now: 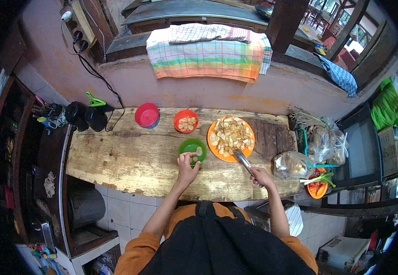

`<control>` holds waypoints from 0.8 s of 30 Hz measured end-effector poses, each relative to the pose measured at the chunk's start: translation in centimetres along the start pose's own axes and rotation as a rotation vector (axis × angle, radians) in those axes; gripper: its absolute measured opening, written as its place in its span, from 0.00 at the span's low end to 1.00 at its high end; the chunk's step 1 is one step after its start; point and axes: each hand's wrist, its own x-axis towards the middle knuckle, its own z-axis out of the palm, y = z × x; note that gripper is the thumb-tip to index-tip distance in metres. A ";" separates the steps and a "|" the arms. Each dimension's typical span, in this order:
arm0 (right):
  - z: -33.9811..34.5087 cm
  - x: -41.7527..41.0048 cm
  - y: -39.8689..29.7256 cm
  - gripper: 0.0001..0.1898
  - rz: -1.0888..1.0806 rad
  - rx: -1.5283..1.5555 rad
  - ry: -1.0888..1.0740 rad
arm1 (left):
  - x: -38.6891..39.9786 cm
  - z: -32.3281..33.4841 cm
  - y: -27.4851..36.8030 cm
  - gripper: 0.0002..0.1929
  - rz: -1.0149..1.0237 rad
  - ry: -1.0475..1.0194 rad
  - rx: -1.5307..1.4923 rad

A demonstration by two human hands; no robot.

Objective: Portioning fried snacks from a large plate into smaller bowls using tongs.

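My left hand (188, 167) touches the near rim of a green bowl (184, 147), its fingers over the edge; a few pale round slices (199, 150) lie inside. My right hand (261, 176) is closed around the handle of metal tongs (242, 158). The tips of the tongs rest among the browned slices (231, 132) heaped on a large orange plate (213, 153). Behind the green bowl stands a red-orange bowl (185, 114) with several pale slices in it. Farther left is a pink bowl (147, 115) that looks stacked on a blue one.
Everything stands on a worn wooden table (116, 161). Dark jars (95, 118) and a black cable are at its left end. Plastic bags of food (291, 165), a green basket (302, 140) and an orange plate with spring onion (317, 196) are at the right. Checked towels (209, 58) hang beyond.
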 end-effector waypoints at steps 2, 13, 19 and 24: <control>0.0 -0.2 0.1 0.19 -0.012 0.006 -0.001 | 0.0 0.1 0.0 0.19 -0.026 -0.014 -0.011; 0.9 -2.4 -2.4 0.17 -0.086 -0.021 -0.021 | -0.1 -0.3 -0.2 0.19 -0.030 0.012 -0.014; 3.0 -2.1 -4.6 0.17 -0.151 -0.105 -0.100 | -0.5 -1.3 -1.8 0.16 -0.055 0.109 -0.013; 6.9 -1.9 -7.3 0.21 -0.219 -0.287 -0.141 | -1.2 -2.4 -3.4 0.15 -0.087 0.177 0.022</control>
